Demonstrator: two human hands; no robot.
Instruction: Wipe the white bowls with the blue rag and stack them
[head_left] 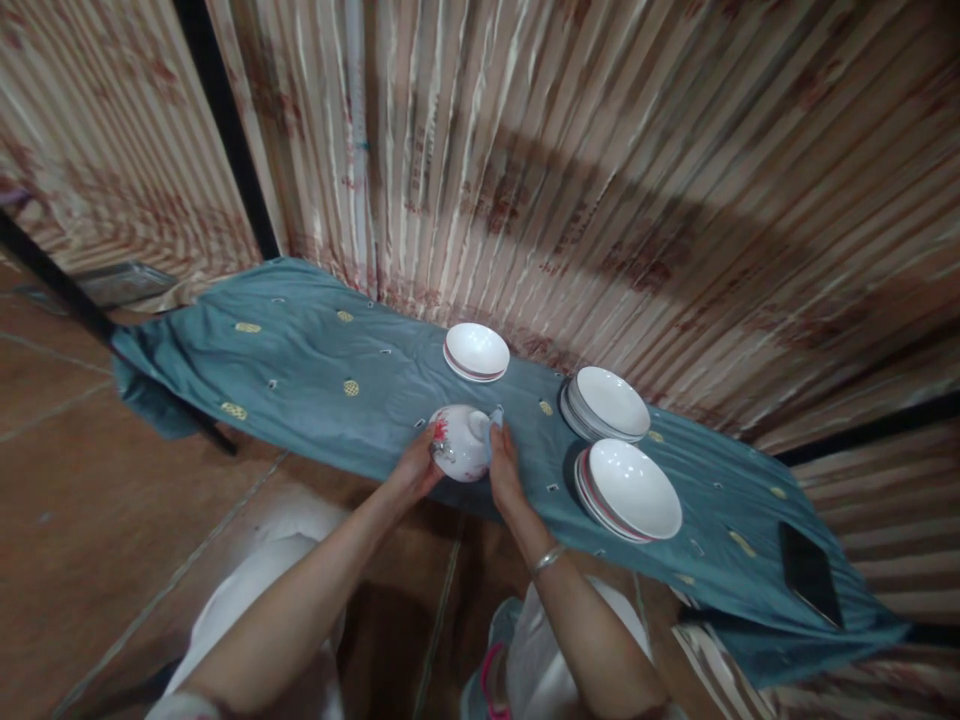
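A white bowl [459, 452] with red flowers on its outside is held tilted, its foot turned to the right, above the near edge of the table. My left hand [418, 464] grips its left side, fingers closed on the rim area. On the other side, my right hand [504, 462] presses a pale blue cloth [496, 424] against the bowl by its foot. Behind the bowl, a short stack of white bowls [477, 352] rests on the tablecloth.
A teal tablecloth [315, 345] with pineapple prints covers the long narrow table. Right of my hands stand two stacks of white dishes, the rear stack [611, 400] and the front stack [634, 488]. A black phone [810, 572] lies at the right end. A patterned curtain [570, 180] hangs behind.
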